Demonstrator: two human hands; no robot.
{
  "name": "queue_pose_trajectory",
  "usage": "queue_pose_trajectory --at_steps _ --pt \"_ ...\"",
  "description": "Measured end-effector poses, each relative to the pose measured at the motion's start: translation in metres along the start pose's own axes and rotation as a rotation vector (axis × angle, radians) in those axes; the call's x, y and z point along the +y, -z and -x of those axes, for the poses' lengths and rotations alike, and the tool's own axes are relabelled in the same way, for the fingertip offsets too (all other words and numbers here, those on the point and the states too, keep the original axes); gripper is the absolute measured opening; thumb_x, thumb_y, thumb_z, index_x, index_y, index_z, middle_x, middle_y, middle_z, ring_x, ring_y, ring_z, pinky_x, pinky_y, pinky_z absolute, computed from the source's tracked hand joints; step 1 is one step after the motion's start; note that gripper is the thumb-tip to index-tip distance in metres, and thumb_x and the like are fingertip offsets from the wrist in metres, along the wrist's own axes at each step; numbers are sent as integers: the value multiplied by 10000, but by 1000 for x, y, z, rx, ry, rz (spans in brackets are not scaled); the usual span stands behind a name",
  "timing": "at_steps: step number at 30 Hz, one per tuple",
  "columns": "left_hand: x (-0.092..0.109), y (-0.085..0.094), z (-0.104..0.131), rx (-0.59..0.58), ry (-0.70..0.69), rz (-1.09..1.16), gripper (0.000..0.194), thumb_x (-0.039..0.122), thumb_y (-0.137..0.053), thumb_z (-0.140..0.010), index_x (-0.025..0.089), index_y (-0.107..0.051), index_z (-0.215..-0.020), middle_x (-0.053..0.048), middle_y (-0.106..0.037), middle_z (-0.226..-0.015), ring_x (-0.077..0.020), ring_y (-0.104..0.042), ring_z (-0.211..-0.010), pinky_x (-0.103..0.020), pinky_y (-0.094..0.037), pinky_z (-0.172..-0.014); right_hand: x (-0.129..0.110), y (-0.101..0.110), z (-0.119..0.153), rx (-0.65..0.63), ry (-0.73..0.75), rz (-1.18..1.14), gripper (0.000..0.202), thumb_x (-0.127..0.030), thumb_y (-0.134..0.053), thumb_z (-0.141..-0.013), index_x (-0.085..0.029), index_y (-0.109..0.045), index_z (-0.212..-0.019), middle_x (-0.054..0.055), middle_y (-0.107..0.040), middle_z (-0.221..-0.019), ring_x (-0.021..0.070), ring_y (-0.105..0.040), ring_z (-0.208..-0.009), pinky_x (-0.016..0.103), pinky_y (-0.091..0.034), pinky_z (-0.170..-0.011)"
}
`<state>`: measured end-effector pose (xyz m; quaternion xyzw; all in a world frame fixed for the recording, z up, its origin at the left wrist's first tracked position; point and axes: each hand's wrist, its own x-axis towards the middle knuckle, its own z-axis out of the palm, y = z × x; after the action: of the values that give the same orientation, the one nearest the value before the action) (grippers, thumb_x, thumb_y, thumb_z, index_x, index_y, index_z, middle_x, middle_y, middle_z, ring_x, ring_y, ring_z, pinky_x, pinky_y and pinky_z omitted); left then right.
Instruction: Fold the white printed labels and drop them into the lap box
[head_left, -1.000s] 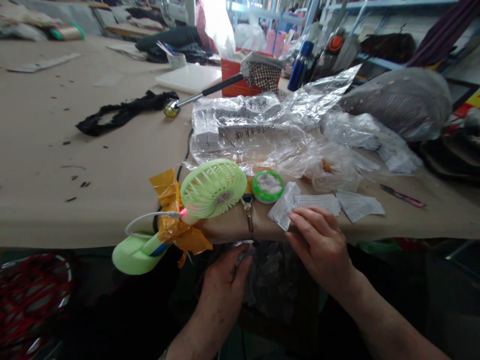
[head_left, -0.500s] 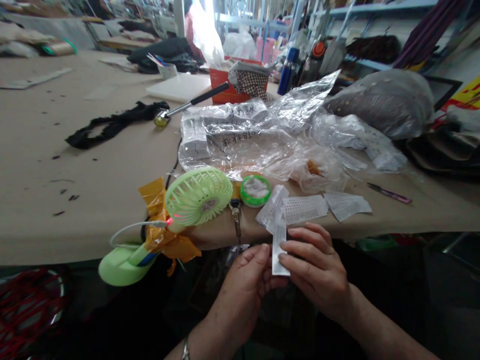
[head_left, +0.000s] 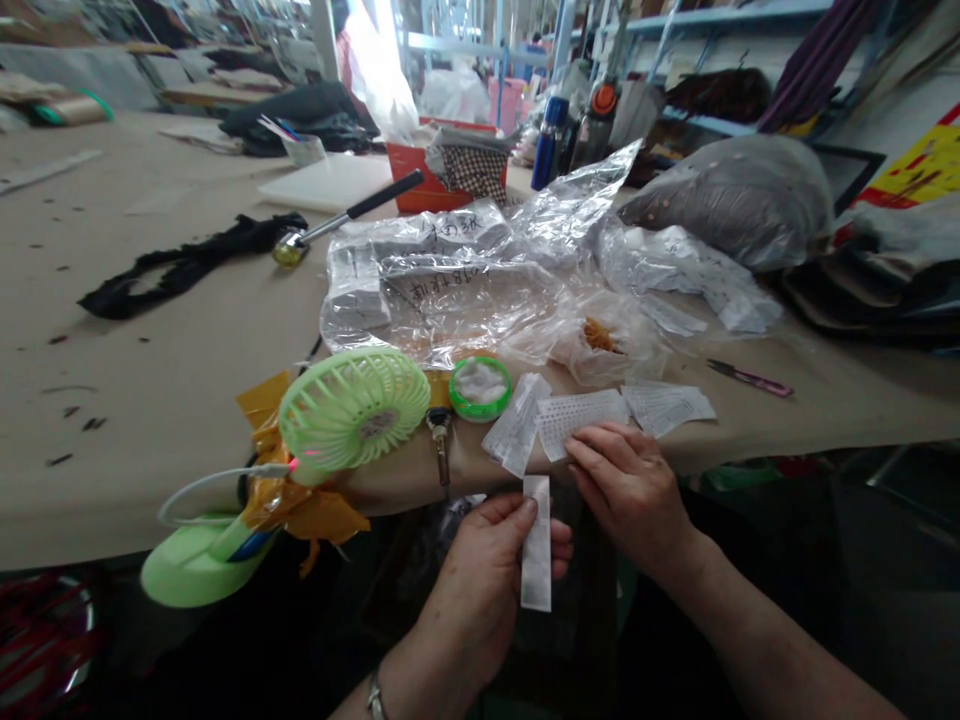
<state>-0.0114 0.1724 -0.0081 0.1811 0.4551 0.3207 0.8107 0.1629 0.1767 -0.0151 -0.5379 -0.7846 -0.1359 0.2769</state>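
Observation:
A narrow white label (head_left: 536, 565) is pinched between the thumb and fingers of my left hand (head_left: 480, 570), upright just off the table's front edge. My right hand (head_left: 630, 490) rests its fingertips on the near edge of a fanned stack of printed labels (head_left: 581, 410); its fingers are stretched out and the thumb sits apart, below them. To the left of that stack lies another pile of labels (head_left: 519, 420), and to its right a third fan of labels (head_left: 671, 405). The undersides of the right fingers are hidden.
A green fan (head_left: 356, 410), taped to the table edge, stands left of a small metal-tipped tool (head_left: 440, 440) and a green round tub (head_left: 481, 388) of white filling. Behind lie clear plastic bags (head_left: 450, 300). Thread snips (head_left: 750, 378) lie at right, a hammer-like tool (head_left: 349, 215) at back left.
My right hand has let go of the white label and moved up to the middle label stack. My left hand keeps the label, now lower. The view has shifted slightly right.

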Motion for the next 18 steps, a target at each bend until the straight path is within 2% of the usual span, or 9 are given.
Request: queue_pose_trajectory --at_steps 6,9,12,15,18 --pt "1 -5 -4 38 46 -29 118 192 -554 -855 94 -593 -909 -79 -686 -679 -142 -626 -547 -238 -502 -537 7 -3 8 119 9 -164 140 -105 -579 -848 -183 -668 -924 47 -696 -946 200 -598 -976 390 -485 -871" --pt "2 -8 -5 -11 66 -11 133 183 -552 -850 80 -626 -891 -79 -678 -673 -132 -611 -529 -242 -499 -540 2 3 11 150 19 -313 147 -108 -584 -846 -208 -671 -911 46 -684 -964 212 -575 -1044 404 -497 -876" --pt "2 -12 -5 -82 43 71 137 175 -621 -794 73 -668 -872 -59 -666 -674 -107 -584 -523 -205 -462 -518 -9 9 16 91 107 -458 119 -155 -579 -864 -220 -678 -874 39 -679 -954 213 -553 -1077 402 -504 -879" --pt "2 -16 -4 -115 11 142 110 155 -684 -710 71 -689 -782 -45 -652 -637 -88 -560 -516 -167 -400 -484 -18 9 23 18 181 -500 127 -163 -576 -872 -223 -680 -833 3 -693 -887 188 -567 -1036 397 -471 -910" --pt "1 -18 -2 -138 6 157 154 223 -724 -685 79 -691 -726 -35 -638 -617 -78 -534 -499 -164 -367 -469 -20 6 28 -8 197 -522 152 -144 -553 -882 -215 -676 -826 -7 -699 -859 174 -579 -1013 385 -455 -921"
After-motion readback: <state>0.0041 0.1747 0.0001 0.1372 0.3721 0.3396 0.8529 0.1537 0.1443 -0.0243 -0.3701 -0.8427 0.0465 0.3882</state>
